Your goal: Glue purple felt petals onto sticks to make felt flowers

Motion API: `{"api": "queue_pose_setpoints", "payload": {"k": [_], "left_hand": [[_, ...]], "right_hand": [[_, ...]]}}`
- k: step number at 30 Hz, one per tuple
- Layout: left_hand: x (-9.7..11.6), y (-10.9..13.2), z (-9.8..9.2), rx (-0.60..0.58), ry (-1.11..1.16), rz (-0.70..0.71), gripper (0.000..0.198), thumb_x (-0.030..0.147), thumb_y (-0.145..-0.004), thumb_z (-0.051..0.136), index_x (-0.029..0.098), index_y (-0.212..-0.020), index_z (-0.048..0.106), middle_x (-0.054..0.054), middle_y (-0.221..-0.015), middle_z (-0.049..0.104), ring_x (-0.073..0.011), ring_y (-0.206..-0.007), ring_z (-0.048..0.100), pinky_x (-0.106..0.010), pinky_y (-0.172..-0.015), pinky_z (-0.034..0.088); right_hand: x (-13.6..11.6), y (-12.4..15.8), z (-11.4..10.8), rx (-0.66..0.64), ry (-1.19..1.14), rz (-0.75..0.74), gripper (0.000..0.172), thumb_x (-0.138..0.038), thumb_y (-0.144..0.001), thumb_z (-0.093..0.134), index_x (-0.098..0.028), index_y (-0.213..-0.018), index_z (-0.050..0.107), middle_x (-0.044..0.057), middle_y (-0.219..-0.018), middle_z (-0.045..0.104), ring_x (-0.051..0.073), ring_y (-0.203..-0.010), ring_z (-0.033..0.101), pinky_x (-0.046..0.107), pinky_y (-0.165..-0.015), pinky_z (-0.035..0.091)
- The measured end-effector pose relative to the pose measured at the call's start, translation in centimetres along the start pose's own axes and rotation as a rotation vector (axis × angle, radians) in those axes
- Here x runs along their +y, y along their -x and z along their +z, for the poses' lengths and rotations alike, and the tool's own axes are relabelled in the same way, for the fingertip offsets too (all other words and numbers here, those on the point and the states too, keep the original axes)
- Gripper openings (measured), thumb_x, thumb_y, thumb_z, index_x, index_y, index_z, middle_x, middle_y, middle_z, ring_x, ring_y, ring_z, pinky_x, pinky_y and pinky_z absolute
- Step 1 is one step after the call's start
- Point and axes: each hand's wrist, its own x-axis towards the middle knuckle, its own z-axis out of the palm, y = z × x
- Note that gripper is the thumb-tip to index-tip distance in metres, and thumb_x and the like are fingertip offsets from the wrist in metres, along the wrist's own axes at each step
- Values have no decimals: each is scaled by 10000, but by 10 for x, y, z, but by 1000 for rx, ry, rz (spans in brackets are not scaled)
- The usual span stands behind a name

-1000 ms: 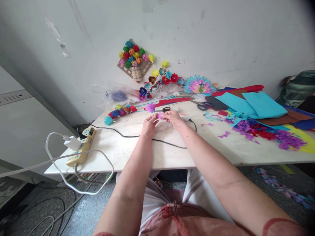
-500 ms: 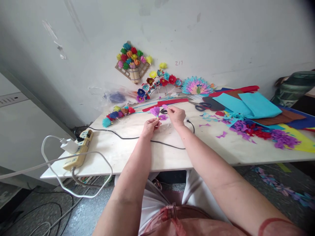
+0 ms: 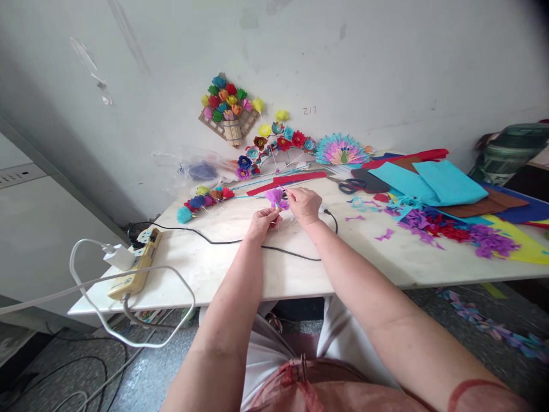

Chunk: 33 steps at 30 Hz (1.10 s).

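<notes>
Over the middle of the table, my left hand [image 3: 263,222] is closed around the base of a purple paper flower [image 3: 273,198], whose petals stand up above the fingers. Close beside it on the right, my right hand [image 3: 305,203] is pinched on a small purple paper petal [image 3: 282,188], only a sliver of which shows at the fingertips. Whether that petal touches the flower I cannot tell. Black-handled scissors [image 3: 352,185] lie behind and to the right of my hands. Loose purple paper pieces [image 3: 385,234] are on the table at the right.
Finished paper flowers [image 3: 206,200] lie left of my hands. A power strip [image 3: 135,274] with a white cable stands at the left edge; a black cord [image 3: 206,236] crosses the table. Blue folded paper [image 3: 450,182] and a heap of cut paper [image 3: 493,239] occupy the right side.
The flower in my left hand has tilted and moved slightly right. My right hand has shifted a little left and down, and the petal it holds now shows less.
</notes>
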Motion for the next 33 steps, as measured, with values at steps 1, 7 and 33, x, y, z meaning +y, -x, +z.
{"api": "queue_pose_setpoints", "payload": {"k": [1, 7, 33], "left_hand": [[0, 0, 0, -5, -8, -3, 389, 471, -552, 739, 125, -693, 634, -29, -597, 574, -55, -462, 437, -192, -431, 317], [0, 0, -1, -21, -34, -3, 408, 483, -563, 723, 119, -720, 630, -16, -598, 569, -51, -473, 439, -183, -437, 318], [1, -1, 0, -12, -17, -13, 375, 447, -571, 728, 115, -701, 610, -12, -573, 561, -47, -447, 424, -181, -415, 317]], "right_hand": [[0, 0, 1, 15, 20, -22, 289, -202, -837, 403, -184, -747, 677, 78, -745, 652, 183, -742, 534, 279, -642, 289], [3, 1, 6, 93, 45, -139, 228, -167, -796, 462, -187, -688, 662, 54, -672, 633, 166, -660, 485, 287, -599, 247], [-8, 4, -3, 9, 140, -271, 189, -157, -779, 473, -172, -712, 648, 72, -706, 635, 186, -692, 476, 309, -605, 214]]}}
